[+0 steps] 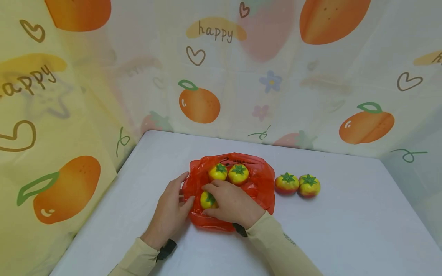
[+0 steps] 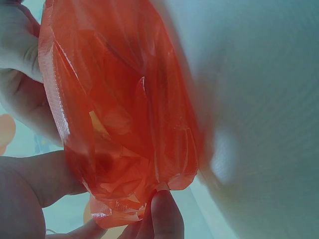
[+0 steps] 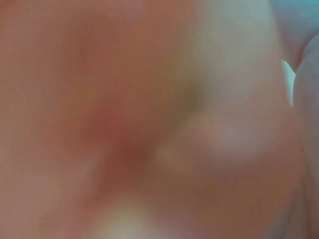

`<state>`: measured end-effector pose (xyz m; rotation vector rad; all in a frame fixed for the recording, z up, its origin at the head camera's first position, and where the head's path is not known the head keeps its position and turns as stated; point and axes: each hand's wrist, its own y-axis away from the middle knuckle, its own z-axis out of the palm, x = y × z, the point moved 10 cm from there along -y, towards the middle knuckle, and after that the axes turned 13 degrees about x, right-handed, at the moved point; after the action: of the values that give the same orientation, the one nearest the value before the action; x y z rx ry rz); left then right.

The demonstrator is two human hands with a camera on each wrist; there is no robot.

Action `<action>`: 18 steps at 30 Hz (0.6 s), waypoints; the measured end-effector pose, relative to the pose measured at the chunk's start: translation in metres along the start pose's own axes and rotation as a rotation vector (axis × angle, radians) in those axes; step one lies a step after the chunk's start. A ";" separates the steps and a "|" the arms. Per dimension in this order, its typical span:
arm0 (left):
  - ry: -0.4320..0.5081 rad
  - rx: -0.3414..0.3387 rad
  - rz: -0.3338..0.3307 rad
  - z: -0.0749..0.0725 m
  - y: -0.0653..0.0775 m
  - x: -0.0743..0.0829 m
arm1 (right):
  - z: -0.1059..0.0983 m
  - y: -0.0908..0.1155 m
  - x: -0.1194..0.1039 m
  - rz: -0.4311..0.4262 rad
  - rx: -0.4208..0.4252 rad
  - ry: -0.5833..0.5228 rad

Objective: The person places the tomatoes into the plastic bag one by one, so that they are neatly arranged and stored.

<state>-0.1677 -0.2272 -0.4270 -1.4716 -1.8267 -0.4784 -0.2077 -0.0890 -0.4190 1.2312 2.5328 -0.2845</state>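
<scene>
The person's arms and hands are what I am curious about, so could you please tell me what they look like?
Both forearms wear light beige long sleeves: the left sleeve and the right sleeve, which bears small dark lettering. A black piece shows at each wrist, left and right. The left hand and right hand are ungloved.

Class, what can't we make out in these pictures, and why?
Head: part of the front yellow fruit, hidden by the right-hand grip.
Head: black lettering on the red bag, too small and crumpled.
Left wrist: the red bag's contents, veiled by creased plastic.
Right wrist: nearly everything, too blurred to identify.
</scene>
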 end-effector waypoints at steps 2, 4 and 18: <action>0.003 -0.004 0.005 0.002 0.000 0.002 | -0.005 0.003 0.003 0.009 0.008 -0.012; 0.006 -0.006 0.009 0.005 0.000 0.003 | -0.010 0.006 0.007 0.028 0.018 -0.034; -0.014 -0.012 -0.040 0.005 0.000 -0.003 | -0.092 0.061 0.064 0.142 0.182 -0.034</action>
<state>-0.1694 -0.2264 -0.4326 -1.4529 -1.8700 -0.5009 -0.2141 0.0240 -0.3588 1.4527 2.4192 -0.5065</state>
